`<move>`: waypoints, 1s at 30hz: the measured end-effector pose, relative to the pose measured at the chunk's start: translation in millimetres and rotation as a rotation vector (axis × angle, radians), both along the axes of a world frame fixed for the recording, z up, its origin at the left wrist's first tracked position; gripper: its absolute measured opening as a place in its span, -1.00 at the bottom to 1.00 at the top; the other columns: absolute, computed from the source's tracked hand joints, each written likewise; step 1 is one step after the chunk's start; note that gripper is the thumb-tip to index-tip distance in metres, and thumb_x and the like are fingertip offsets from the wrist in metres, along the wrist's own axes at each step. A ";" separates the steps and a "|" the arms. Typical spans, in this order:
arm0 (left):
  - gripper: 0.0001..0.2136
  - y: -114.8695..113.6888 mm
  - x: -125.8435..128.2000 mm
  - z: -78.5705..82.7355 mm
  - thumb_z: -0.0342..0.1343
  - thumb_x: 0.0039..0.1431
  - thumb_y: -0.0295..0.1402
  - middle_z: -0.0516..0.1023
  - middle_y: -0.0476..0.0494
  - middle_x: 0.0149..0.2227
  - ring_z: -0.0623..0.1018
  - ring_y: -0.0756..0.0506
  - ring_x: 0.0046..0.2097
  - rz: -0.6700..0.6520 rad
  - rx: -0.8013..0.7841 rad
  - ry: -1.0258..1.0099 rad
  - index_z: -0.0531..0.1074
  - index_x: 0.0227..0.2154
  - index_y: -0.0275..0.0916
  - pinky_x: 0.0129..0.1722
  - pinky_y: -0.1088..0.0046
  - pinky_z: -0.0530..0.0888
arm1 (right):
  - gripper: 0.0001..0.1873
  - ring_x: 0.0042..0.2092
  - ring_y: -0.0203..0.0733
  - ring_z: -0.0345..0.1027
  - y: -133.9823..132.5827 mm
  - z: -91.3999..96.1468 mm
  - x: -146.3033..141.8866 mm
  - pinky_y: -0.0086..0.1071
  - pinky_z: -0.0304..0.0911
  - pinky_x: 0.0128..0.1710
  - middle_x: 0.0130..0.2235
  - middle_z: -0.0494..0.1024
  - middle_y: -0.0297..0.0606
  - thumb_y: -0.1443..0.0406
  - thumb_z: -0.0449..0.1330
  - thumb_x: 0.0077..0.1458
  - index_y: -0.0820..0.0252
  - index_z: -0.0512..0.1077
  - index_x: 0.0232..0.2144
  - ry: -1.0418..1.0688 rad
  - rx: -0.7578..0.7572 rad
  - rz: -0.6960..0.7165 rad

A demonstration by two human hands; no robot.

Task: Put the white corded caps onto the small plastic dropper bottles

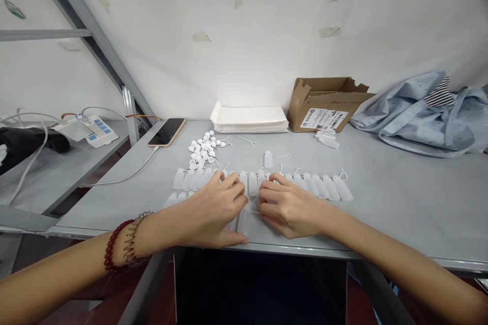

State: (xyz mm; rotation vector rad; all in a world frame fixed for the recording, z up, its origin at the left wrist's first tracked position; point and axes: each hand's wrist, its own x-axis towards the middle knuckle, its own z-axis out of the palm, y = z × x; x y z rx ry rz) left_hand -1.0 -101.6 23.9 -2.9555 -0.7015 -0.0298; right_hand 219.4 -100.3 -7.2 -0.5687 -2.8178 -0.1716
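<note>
A row of small translucent white plastic bottles lies along the grey table, several with thin looped strings at their upper ends. My left hand curls over the left part of the row, its thumb low by the table edge. Between its thumb and fingers is a translucent plastic tube. Close to its right, my right hand has its fingers bent and pressed together. A thin white string runs to its fingertips; what they hold is hidden. Above the hands lies a single bottle with a string.
White caps form a pile behind the row. Farther back are a phone on a cable, a stack of white paper, a cardboard box, clear plastic pieces and light blue cloth.
</note>
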 end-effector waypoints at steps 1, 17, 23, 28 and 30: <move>-0.60 -0.3 0.3 0.7 0.14 0.05 0.02 0.42 -0.20 -0.33 0.34 -0.21 -0.22 0.002 0.002 0.015 0.39 -0.40 -0.29 -0.25 0.21 0.27 | -0.70 -0.35 -0.22 0.11 0.0 -0.1 0.0 -0.29 0.00 -0.25 -0.48 0.35 -0.26 0.38 0.02 0.18 0.22 0.37 -0.58 -0.001 -0.005 -0.001; -0.50 1.0 -1.9 11.0 0.07 0.09 0.10 0.45 -0.22 -0.27 0.35 -0.21 -0.21 0.048 -0.073 -0.046 0.46 -0.24 -0.31 -0.23 0.23 0.25 | -0.80 -0.34 -0.18 0.27 17.3 29.8 27.2 -0.27 0.19 -0.29 -0.43 0.45 -0.20 0.23 0.12 0.18 0.23 0.47 -0.36 0.409 -0.323 -0.063; -0.73 66.7 -13.6 19.9 -0.09 0.29 -0.27 0.52 -0.18 -0.26 0.38 -0.18 -0.14 0.338 -0.037 -0.270 0.47 -0.25 -0.28 -0.17 0.26 0.29 | -0.83 -0.31 -0.14 0.39 61.6 31.6 94.8 -0.31 0.22 -0.35 -0.37 0.55 -0.21 0.22 0.14 0.13 0.15 0.47 -0.42 0.677 -0.109 -0.664; -0.79 134.5 -12.4 3.3 -0.04 0.21 -0.40 0.57 -0.20 -0.27 0.43 -0.21 -0.14 0.415 -0.033 -0.189 0.51 -0.31 -0.30 -0.18 0.30 0.34 | -0.78 -0.19 -0.08 0.41 95.7 14.0 147.0 -0.29 0.23 -0.19 -0.21 0.57 -0.07 0.31 0.15 0.08 0.29 0.50 -0.22 0.356 -0.148 -1.085; -0.78 152.7 -1.7 -6.2 -0.03 0.20 -0.43 0.58 -0.25 -0.21 0.45 -0.21 -0.12 0.299 -0.022 -0.179 0.52 -0.24 -0.34 -0.14 0.28 0.36 | -0.72 -0.18 -0.02 0.41 102.1 6.6 156.7 -0.25 0.23 -0.19 -0.19 0.57 0.00 0.31 0.19 0.05 0.33 0.49 -0.18 0.286 -0.175 -1.119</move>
